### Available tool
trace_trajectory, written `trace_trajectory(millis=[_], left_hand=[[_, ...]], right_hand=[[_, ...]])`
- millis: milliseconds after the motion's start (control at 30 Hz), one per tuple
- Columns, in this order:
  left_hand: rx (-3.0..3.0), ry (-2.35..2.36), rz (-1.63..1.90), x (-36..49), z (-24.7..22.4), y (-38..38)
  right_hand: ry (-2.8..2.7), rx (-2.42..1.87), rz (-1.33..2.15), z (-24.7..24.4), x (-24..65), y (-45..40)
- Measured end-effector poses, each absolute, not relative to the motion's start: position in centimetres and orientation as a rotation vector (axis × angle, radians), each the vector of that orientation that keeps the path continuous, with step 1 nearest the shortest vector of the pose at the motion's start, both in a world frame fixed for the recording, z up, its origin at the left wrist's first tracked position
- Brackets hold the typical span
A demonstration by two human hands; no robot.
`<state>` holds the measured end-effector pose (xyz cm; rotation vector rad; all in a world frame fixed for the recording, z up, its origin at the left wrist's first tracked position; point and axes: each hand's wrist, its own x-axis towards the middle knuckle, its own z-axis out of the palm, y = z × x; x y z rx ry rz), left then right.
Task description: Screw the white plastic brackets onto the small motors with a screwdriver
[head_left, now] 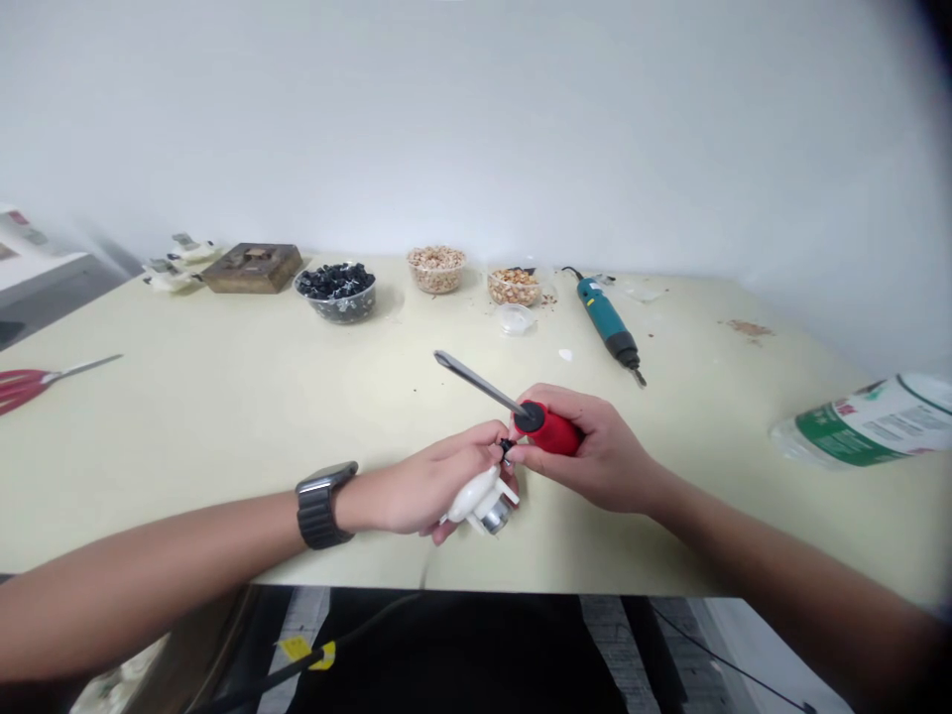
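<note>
And here we are at the near edge of the pale table (223, 476): the left hand (423, 486), watch (321, 506) on its wrist, has its fingers curled round a white plastic housing (468, 496) with a metal cylinder (495, 511) at its end; the right hand (595, 451) wraps its fingers tight on a red-handled screwdriver (548, 430), shaft aimed up and left; fingertips of both hands meet at a small black part (507, 448), though whether it's pinched I can't tell; further up, well apart, a blue electric screwdriver (606, 317), two tubs of nuts (436, 270) (513, 288), a bowl of black pieces (334, 293); red scissors (30, 387) off left; a lying plastic bottle (870, 421) off right, near neither hand!
</note>
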<state>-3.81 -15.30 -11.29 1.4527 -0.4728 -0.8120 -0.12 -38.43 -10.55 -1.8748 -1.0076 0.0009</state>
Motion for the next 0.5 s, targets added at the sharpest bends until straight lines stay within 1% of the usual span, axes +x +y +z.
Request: trace_trajectory(millis=[267, 500], left_hand=[[1.425, -0.434, -0.789, -3.78, -11.45, -15.42], [1.407, -0.381, -0.787, -3.36, -11.86, -15.49]], right_hand=[[-1.016, -1.872, -0.061, -11.06, -0.23, -38.34], [-1.036, -1.810, 0.036, -10.89, -0.28, -38.31]])
